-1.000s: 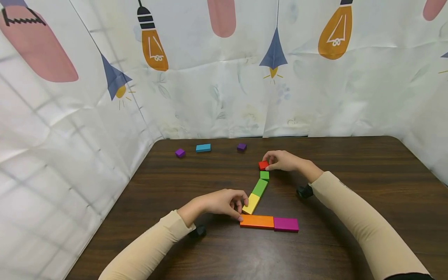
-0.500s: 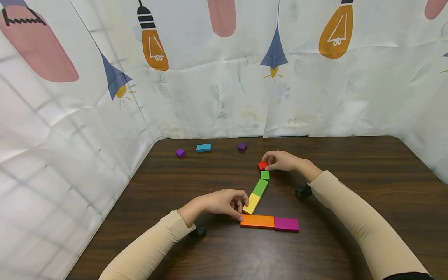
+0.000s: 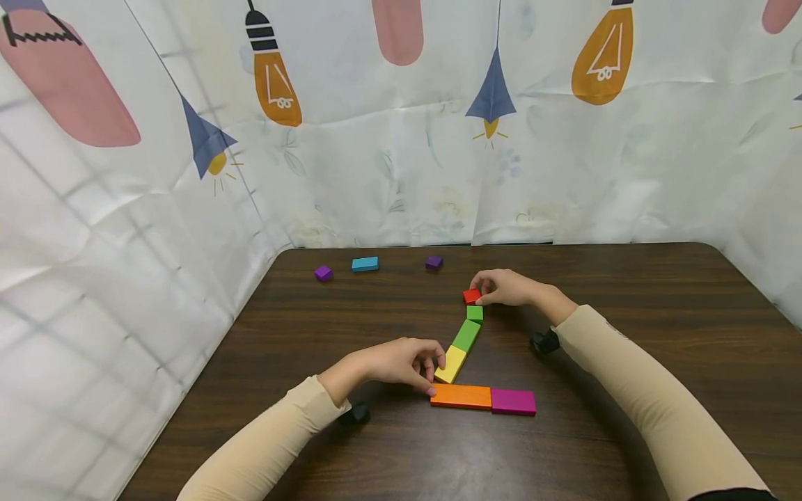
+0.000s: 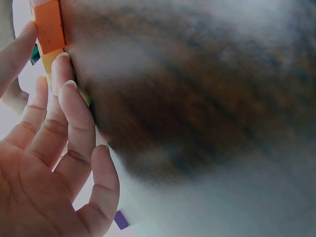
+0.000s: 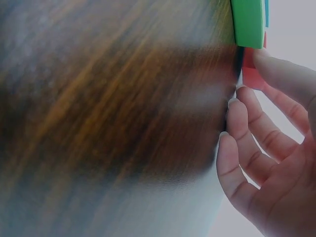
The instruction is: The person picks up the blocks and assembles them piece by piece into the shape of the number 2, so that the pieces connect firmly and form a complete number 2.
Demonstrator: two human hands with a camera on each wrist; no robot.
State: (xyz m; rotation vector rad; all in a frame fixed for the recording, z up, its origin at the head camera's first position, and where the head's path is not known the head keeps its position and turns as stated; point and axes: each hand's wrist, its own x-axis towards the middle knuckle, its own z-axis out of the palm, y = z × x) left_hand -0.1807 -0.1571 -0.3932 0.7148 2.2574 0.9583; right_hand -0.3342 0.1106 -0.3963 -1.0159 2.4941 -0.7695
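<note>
In the head view, a bent row of flat blocks lies on the table: red (image 3: 471,296), small green (image 3: 474,314), longer green (image 3: 466,335), yellow (image 3: 452,363), then orange (image 3: 461,396) and magenta (image 3: 514,401) end to end. The left hand (image 3: 393,362) has its thumb at the orange block's left end and a fingertip at the yellow block, fingers loosely bent. Thumb and index finger of the right hand (image 3: 509,288) pinch the red block, just beyond the small green one. The right wrist view shows this red block (image 5: 252,78) partly hidden by the thumb.
Toward the table's far edge lie a purple block (image 3: 323,273), a blue block (image 3: 365,264) and a dark purple block (image 3: 434,262). Behind the brown table (image 3: 658,313) hangs a printed cloth (image 3: 401,181), which continues along the left side.
The red block, in the right hand's pinch, has shifted very slightly left and back again beside the small green block. The left hand has stayed in place.
</note>
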